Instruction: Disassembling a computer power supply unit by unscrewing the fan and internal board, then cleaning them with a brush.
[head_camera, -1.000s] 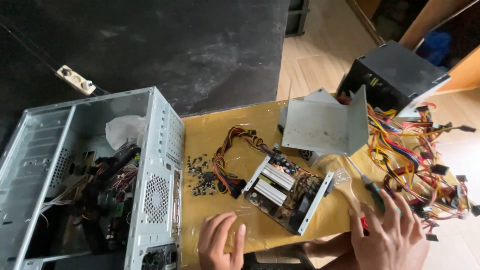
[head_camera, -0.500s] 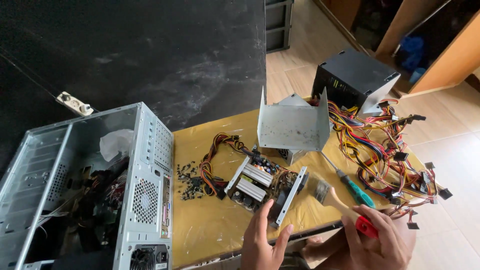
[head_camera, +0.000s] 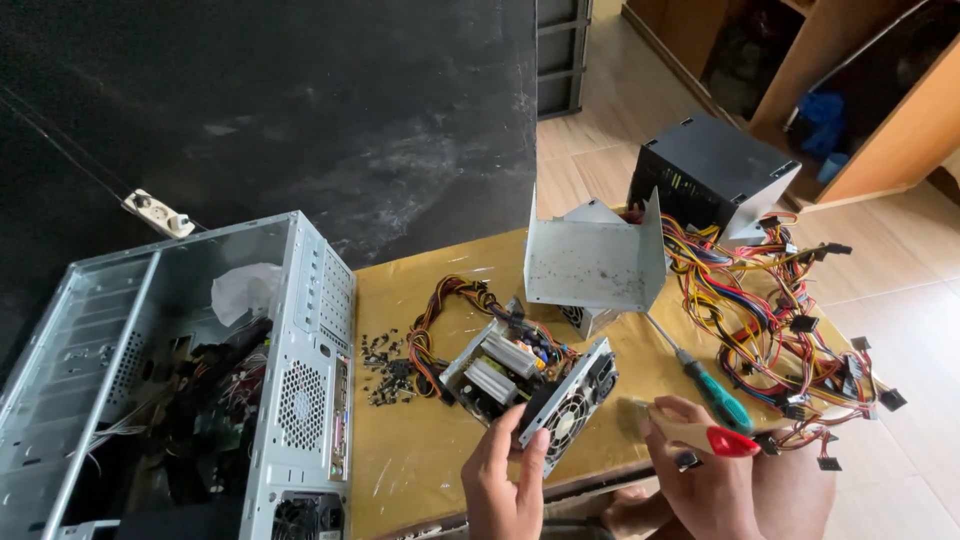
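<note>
As our left hand (head_camera: 505, 480) came forward to clamp its grip on the fan panel (head_camera: 570, 400), our right hand (head_camera: 700, 470), just right of it, stayed closed around a brush (head_camera: 690, 432).

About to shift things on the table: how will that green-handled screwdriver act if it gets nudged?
The green-handled screwdriver lies flat and free on the yellow tabletop, so its rounded handle would probably roll. It looks rigid, likely light. The wire bundle beside it might stop it; the right hand hovers close.
</note>
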